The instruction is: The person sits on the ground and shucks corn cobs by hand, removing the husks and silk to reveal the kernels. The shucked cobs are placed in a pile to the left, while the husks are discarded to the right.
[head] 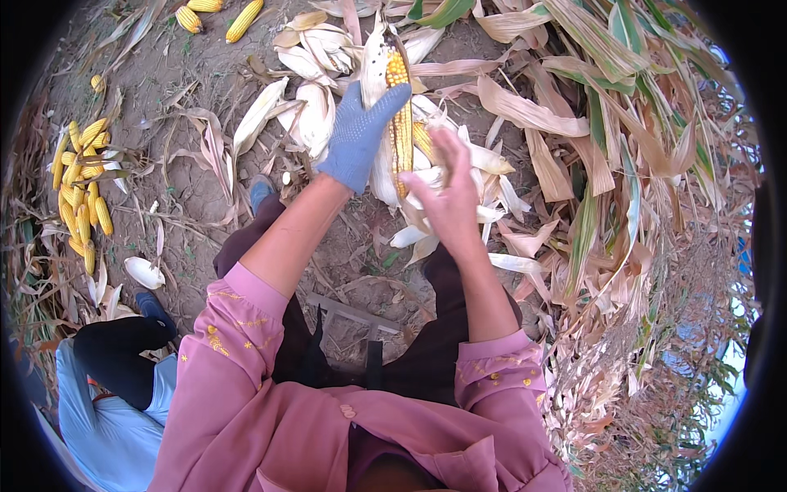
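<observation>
A blue knitted glove covers my left hand (363, 135), which grips a partly husked ear of corn (401, 132). Pale husk still lies along the ear's left side, marked with dark spots near the top, and yellow kernels show on the right. My bare right hand (449, 190) is beside the ear's lower right, fingers spread and slightly blurred; it holds nothing that I can see. Behind that hand another ear (423, 140) shows its kernels among loose pale husks (492, 161). More ears in pale husks (315, 117) lie left of my gloved hand.
Husked yellow ears form a pile (80, 184) at the left; several more lie at the top left. Cut corn stalks with dry leaves (553, 111) heap up at the right. Another person (117, 393) sits at the lower left. A metal frame (353, 313) is between my legs.
</observation>
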Tool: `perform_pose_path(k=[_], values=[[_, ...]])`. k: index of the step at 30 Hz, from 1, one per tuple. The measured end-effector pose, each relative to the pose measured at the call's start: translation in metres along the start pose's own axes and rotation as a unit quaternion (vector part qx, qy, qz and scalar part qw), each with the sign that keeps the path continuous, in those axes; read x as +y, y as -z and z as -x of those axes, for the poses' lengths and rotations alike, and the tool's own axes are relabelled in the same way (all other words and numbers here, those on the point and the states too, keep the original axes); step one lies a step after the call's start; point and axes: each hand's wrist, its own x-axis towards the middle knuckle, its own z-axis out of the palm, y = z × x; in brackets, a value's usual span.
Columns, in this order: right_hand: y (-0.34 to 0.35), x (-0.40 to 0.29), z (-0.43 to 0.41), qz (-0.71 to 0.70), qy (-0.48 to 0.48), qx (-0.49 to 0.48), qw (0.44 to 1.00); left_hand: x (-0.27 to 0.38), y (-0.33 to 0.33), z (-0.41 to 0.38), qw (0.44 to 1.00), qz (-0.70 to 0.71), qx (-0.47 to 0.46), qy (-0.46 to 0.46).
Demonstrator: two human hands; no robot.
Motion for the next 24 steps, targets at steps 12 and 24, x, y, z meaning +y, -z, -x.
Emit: perform_pose_path(k=[12,24], values=[[-0.010,-0.012,0.006,0.057,-0.124,-0.166,0.977,0.008,0.015,-0.010,0.997,0.072,-0.016,0.023],[-0.016,0.005,0.000,0.136,-0.026,-0.088,0.986,-0.003,0.020,-0.015,0.987,0.145,0.005,0.068]])
